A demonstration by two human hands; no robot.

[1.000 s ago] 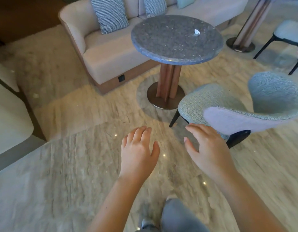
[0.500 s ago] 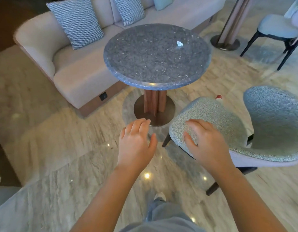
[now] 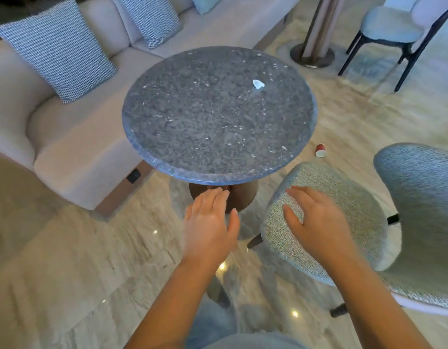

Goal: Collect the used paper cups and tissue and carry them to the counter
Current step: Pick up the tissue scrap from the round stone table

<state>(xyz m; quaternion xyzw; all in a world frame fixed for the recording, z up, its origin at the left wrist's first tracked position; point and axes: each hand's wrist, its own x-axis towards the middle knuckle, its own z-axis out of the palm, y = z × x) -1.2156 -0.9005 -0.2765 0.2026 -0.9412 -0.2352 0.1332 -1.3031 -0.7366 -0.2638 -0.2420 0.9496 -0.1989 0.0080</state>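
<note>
**A:** What are the hands doing?

**B:** The left hand [image 3: 210,231] is stretched forward palm down, with the fingers straight and close together and the thumb a little apart. It carries nothing. The right hand [image 3: 318,229] is just as flat and empty, its fingers loosely spread.

**A:** What is under them?

**B:** The left hand hangs over the pale veined marble floor [image 3: 66,260]. Its fingertips are in front of the brown pedestal [image 3: 245,195] of the round grey speckled stone surface [image 3: 205,127]. The right hand is above the seat of the blue-grey woven fabric chair [image 3: 359,205]. I cannot tell whether it touches the seat.

**A:** Where are the things to collect?

**B:** A small white crumpled tissue scrap [image 3: 258,83] lies on the surface, on its far right part and well apart from both hands. A red paper cup [image 3: 320,150] lies on its side on the floor. It is just right of the surface's rim and beyond the chair seat, and its white mouth is turned this way.

**A:** And around that?

**B:** A beige upholstered sofa [image 3: 79,142] stands left of and behind the surface, with blue-and-white checked cushions [image 3: 59,46] propped on it. At the far right stands a second pale-seated chair with dark legs [image 3: 391,28], beside another pedestal column [image 3: 318,26].
</note>
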